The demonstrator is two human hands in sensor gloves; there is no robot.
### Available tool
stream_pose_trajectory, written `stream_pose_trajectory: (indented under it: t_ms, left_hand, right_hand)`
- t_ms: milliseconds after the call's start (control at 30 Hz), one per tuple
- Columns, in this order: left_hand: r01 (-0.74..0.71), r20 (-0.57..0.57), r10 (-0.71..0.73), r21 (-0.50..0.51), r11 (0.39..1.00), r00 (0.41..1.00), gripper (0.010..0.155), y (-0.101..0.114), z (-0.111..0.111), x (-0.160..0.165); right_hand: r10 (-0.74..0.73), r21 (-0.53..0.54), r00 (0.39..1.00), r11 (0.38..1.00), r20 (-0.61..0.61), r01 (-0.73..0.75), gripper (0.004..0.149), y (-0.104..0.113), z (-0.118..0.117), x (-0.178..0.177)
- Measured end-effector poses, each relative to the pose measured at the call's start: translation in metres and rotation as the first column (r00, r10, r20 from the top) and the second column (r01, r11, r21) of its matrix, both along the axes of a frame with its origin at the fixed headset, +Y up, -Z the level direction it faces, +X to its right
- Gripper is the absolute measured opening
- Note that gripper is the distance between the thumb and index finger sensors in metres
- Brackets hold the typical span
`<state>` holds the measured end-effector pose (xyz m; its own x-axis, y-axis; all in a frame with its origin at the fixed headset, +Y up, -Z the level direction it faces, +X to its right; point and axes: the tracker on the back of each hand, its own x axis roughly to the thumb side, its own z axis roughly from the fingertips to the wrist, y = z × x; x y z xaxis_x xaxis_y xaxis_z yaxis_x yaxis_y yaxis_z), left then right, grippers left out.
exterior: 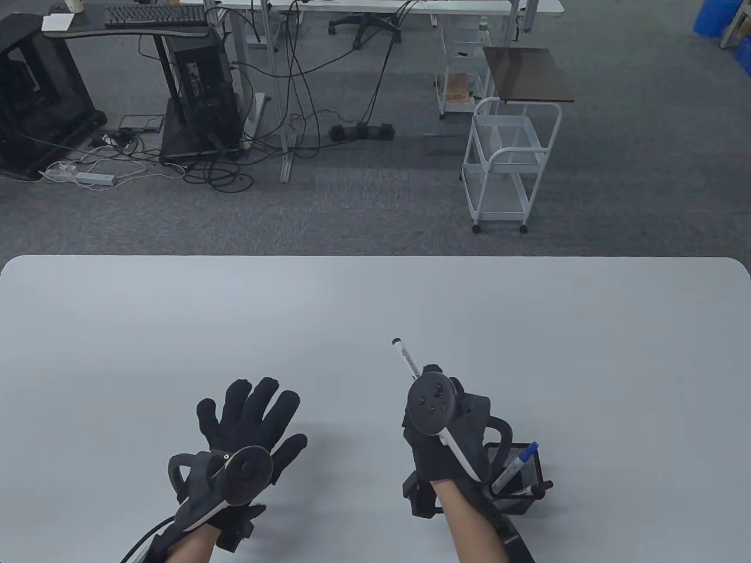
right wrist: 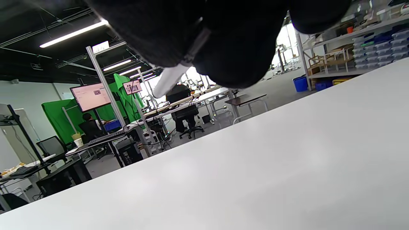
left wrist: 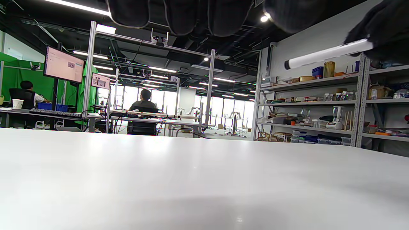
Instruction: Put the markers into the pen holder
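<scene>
My right hand (exterior: 437, 419) grips a white marker (exterior: 406, 359) with a black cap, held above the table with its capped end pointing away from me. The marker also shows in the right wrist view (right wrist: 169, 80) under my closed fingers, and in the left wrist view (left wrist: 326, 54). A black mesh pen holder (exterior: 519, 478) stands just right of my right wrist, partly hidden by it, with a blue-capped marker (exterior: 516, 466) in it. My left hand (exterior: 252, 419) lies flat on the white table (exterior: 176, 328) with fingers spread, holding nothing.
The table's far edge runs across the middle of the table view. Beyond it on the floor stand a white wire trolley (exterior: 507, 164), desks and cables.
</scene>
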<state>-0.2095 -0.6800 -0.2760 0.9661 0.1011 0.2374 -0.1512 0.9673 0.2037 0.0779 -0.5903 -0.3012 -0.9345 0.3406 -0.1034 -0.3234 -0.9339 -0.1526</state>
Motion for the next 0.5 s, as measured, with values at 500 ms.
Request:
stream_pose_trajectory:
  t_ms: [500]
  left_hand:
    - [0.007,0.001,-0.007,-0.004,1.0,1.0,0.067,0.0,0.0,0.001]
  right_hand:
    - [0.086,-0.118,0.993,0.99,0.076,-0.077,0.042,0.02,0.013,0.075]
